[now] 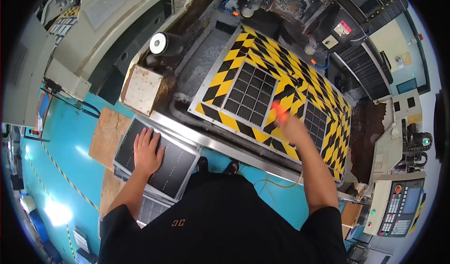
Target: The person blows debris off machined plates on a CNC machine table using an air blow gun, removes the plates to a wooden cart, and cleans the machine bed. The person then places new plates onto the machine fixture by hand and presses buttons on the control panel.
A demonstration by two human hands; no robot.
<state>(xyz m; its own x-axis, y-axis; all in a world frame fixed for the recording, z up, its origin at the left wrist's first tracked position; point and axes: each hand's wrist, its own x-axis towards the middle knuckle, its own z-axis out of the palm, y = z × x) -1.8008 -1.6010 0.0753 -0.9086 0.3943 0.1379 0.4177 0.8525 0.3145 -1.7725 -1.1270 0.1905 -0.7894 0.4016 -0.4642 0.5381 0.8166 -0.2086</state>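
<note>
My left hand (148, 152) lies flat, fingers stretched, on the dark top panel (176, 168) of a stack. Pale dashed lines run across that panel. Over the yellow-and-black striped plate (224, 83) on the machine bed, my right hand (294, 129) is closed around a small orange-red object (279, 110), blurred by motion; its kind cannot be made out. To the left of this hand, a dark gridded panel (251, 94) is set in the striped plate. A second gridded panel (315, 123) sits to its right, partly hidden by my forearm.
A metal rail (225, 148) runs along the machine's front edge. Brown boards (108, 135) lie beside the stack. At the right stands a control panel (401, 208) with buttons and a screen. A thin yellowish hose (281, 183) hangs below the rail.
</note>
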